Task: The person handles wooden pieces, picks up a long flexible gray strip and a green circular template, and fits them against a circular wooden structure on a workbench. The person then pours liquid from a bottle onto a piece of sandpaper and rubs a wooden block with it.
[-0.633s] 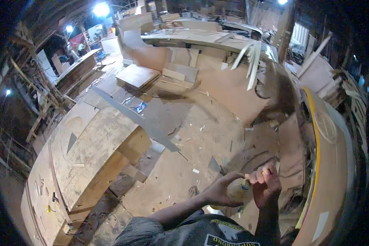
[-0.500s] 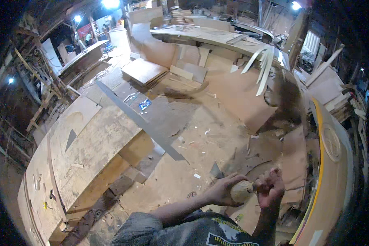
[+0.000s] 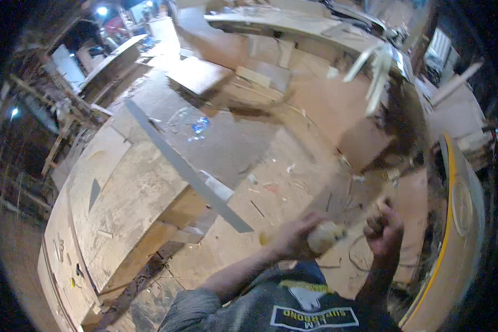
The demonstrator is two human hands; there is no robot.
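In the head view, your left hand [image 3: 297,237] is wrapped around the pale bottle [image 3: 322,237], just beyond your shirt [image 3: 243,307]. Your right hand [image 3: 384,229] has come away from its neck, fingers curled, holding what I cannot tell; so the neck stands free.

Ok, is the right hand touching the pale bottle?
Apart: the head view shows a visible gap between the right hand and the pale bottle, which the left hand holds.
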